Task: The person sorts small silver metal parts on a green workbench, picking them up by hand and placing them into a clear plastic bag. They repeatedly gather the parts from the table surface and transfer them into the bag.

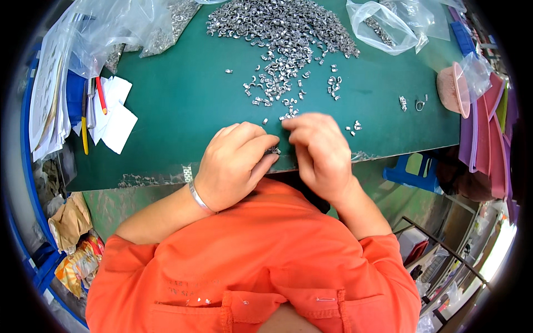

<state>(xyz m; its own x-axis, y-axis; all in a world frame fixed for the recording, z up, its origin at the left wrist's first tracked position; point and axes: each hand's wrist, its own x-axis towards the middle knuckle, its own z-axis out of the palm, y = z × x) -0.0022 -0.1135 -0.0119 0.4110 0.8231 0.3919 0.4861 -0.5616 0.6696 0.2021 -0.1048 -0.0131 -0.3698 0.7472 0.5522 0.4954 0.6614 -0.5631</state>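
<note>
Metal piece [273,150] in left hand [234,160] seemingly points right, long axis crosswise.

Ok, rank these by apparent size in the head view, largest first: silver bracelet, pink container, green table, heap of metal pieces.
1. Green table
2. Heap of metal pieces
3. Pink container
4. Silver bracelet

The green workbench [177,94], scuffed along its near edge, carries curved metal pieces [283,28] heaped toward the far edge, white papers [119,132] by the left edge, a pink container [449,90] by the right.
</note>
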